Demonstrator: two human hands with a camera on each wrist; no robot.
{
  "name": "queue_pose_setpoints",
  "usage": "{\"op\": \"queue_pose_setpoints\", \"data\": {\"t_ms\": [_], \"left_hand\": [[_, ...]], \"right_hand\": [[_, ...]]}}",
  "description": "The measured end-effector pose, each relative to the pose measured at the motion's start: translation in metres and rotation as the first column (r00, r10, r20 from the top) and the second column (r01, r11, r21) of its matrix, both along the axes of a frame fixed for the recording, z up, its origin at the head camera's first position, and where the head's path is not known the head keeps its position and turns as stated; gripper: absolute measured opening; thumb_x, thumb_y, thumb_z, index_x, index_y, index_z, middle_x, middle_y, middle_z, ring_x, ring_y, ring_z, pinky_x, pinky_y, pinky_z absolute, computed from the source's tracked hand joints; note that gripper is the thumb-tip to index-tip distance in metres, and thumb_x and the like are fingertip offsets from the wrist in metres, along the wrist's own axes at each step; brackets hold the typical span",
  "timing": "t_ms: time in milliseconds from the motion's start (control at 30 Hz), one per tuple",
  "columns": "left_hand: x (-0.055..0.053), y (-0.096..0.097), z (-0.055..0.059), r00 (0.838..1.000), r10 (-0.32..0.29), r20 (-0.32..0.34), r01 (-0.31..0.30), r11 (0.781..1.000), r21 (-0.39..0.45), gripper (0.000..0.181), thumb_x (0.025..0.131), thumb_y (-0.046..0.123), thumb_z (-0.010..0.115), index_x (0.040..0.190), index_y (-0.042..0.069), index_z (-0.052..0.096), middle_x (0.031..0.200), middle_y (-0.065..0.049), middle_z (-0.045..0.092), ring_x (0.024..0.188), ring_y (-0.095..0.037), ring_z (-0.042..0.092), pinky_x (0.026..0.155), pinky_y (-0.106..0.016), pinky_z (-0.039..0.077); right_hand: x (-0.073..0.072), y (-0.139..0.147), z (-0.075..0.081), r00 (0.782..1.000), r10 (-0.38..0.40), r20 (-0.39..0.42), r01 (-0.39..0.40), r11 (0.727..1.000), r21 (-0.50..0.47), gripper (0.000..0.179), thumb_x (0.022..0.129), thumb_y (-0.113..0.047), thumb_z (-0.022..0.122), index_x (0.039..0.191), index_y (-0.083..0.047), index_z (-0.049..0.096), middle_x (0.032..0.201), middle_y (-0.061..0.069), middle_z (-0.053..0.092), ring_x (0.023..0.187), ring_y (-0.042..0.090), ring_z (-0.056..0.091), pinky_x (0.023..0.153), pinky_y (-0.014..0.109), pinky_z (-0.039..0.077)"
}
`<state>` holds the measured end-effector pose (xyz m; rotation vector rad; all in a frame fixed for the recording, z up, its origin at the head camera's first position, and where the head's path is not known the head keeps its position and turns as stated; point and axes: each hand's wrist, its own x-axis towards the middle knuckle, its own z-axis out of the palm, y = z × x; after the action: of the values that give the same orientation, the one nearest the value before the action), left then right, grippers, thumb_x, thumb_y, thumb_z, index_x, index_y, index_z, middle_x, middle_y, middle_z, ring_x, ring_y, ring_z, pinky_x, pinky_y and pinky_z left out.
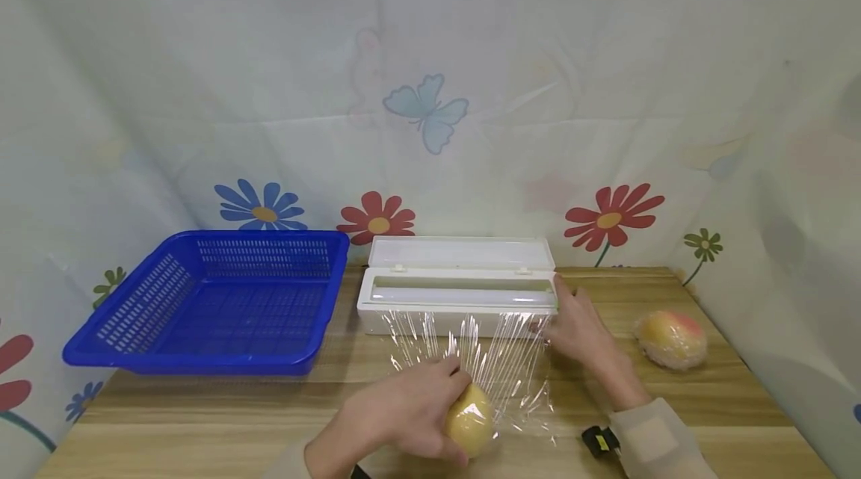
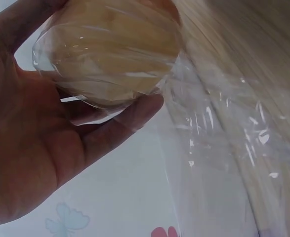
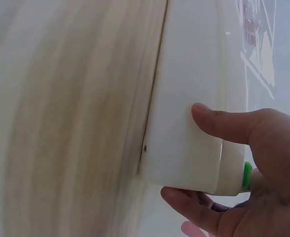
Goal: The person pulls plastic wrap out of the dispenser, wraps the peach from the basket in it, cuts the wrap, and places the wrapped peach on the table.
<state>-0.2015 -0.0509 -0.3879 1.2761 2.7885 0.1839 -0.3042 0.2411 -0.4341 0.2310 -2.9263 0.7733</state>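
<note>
My left hand (image 1: 420,408) grips a round yellow fruit (image 1: 470,421) near the table's front, with clear film wrapped over it in the left wrist view. From the fruit, a creased sheet of cling film (image 1: 501,363) stretches back to a white cling film dispenser (image 1: 457,320), whose lid (image 1: 460,252) stands raised. Inside the dispenser lies the film roll (image 1: 464,295). My right hand (image 1: 578,326) holds the dispenser's right end. The right wrist view shows its thumb on one face, the fingers around the end, close to a small green part (image 3: 246,175).
A blue plastic basket (image 1: 202,367) stands at the left of the wooden table (image 1: 222,419). To the right sits a film-wrapped yellow and red fruit (image 1: 671,340). Behind everything hangs a flower-printed curtain (image 1: 430,180).
</note>
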Motion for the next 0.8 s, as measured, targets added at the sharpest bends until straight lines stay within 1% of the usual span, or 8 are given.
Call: {"op": "queue_pose_setpoints", "data": {"t_ms": [33, 100, 167, 300, 433, 567, 667, 800], "left_hand": [[0.0, 0.0, 0.0, 1.0, 0.004, 0.006, -0.004, 1.0, 0.001, 0.064, 0.072, 0.058, 0.087, 0.113, 0.016, 0.063, 0.098, 0.01, 0.049, 0.086, -0.004, 0.049, 0.078, -0.02, 0.048], [0.0, -0.001, 0.0, 1.0, 0.004, 0.003, -0.004, 1.0, 0.001, 0.064, 0.072, 0.058, 0.087, 0.113, 0.016, 0.062, 0.099, 0.01, 0.049, 0.086, -0.004, 0.049, 0.078, -0.02, 0.048], [0.0, -0.001, 0.0, 1.0, -0.001, -0.005, 0.001, 1.0, 0.005, 0.064, 0.071, 0.058, 0.087, 0.113, 0.016, 0.062, 0.099, 0.009, 0.049, 0.087, -0.005, 0.049, 0.078, -0.02, 0.048], [0.001, -0.002, -0.002, 1.0, -0.012, -0.022, 0.013, 1.0, 0.028, 0.066, 0.071, 0.057, 0.088, 0.115, 0.015, 0.061, 0.103, 0.009, 0.05, 0.089, -0.006, 0.052, 0.082, -0.021, 0.049], [0.001, -0.002, -0.006, 1.0, -0.013, -0.009, 0.013, 0.997, 0.073, 0.071, 0.07, 0.052, 0.091, 0.119, 0.013, 0.058, 0.109, 0.009, 0.052, 0.096, -0.006, 0.054, 0.088, -0.022, 0.049], [0.001, -0.003, -0.013, 1.0, -0.025, -0.003, 0.025, 0.994, 0.103, 0.071, 0.069, 0.05, 0.092, 0.119, 0.014, 0.058, 0.108, 0.01, 0.053, 0.097, -0.005, 0.054, 0.088, -0.019, 0.049], [0.001, -0.004, -0.015, 0.999, -0.041, 0.003, 0.04, 0.992, 0.123, 0.068, 0.068, 0.053, 0.091, 0.115, 0.015, 0.059, 0.106, 0.011, 0.054, 0.096, -0.003, 0.053, 0.086, -0.018, 0.048], [0.002, -0.007, -0.013, 0.998, -0.068, 0.014, 0.065, 0.987, 0.149, 0.066, 0.068, 0.056, 0.09, 0.113, 0.016, 0.062, 0.104, 0.013, 0.055, 0.093, 0.0, 0.053, 0.082, -0.015, 0.047]], "right_hand": [[0.0, 0.001, -0.001, 1.0, -0.001, -0.008, 0.001, 1.0, 0.001, 0.096, 0.085, -0.02, 0.082, 0.157, 0.006, 0.025, 0.128, 0.046, 0.043, 0.104, 0.05, 0.056, 0.083, 0.064, 0.051], [0.0, 0.002, -0.002, 1.0, -0.004, -0.011, 0.004, 1.0, -0.005, 0.093, 0.084, -0.016, 0.081, 0.157, 0.005, 0.027, 0.128, 0.045, 0.044, 0.104, 0.049, 0.056, 0.084, 0.065, 0.051], [0.0, 0.004, -0.003, 1.0, -0.003, -0.02, 0.002, 1.0, -0.01, 0.089, 0.084, -0.01, 0.078, 0.156, 0.004, 0.029, 0.127, 0.043, 0.045, 0.104, 0.048, 0.055, 0.083, 0.065, 0.052], [0.0, 0.006, -0.003, 0.999, -0.001, -0.047, 0.0, 1.0, -0.016, 0.083, 0.084, -0.007, 0.075, 0.155, 0.002, 0.033, 0.126, 0.041, 0.049, 0.104, 0.047, 0.055, 0.082, 0.064, 0.053], [-0.001, 0.006, -0.003, 0.999, -0.001, -0.049, -0.001, 1.0, -0.025, 0.082, 0.084, -0.008, 0.075, 0.155, 0.002, 0.034, 0.123, 0.037, 0.051, 0.099, 0.041, 0.054, 0.079, 0.06, 0.054], [-0.001, 0.005, -0.003, 0.999, -0.004, -0.051, 0.002, 0.999, -0.035, 0.084, 0.083, -0.007, 0.078, 0.154, 0.004, 0.035, 0.12, 0.035, 0.051, 0.095, 0.038, 0.053, 0.078, 0.057, 0.053], [-0.002, 0.004, -0.003, 0.998, 0.002, -0.059, -0.004, 0.999, -0.047, 0.086, 0.083, -0.013, 0.084, 0.152, 0.004, 0.037, 0.119, 0.032, 0.054, 0.097, 0.038, 0.052, 0.079, 0.056, 0.052], [-0.003, 0.002, -0.004, 0.995, 0.023, -0.092, -0.027, 0.998, -0.052, 0.09, 0.081, -0.022, 0.09, 0.15, 0.005, 0.039, 0.121, 0.03, 0.059, 0.1, 0.039, 0.051, 0.08, 0.055, 0.051]]}}
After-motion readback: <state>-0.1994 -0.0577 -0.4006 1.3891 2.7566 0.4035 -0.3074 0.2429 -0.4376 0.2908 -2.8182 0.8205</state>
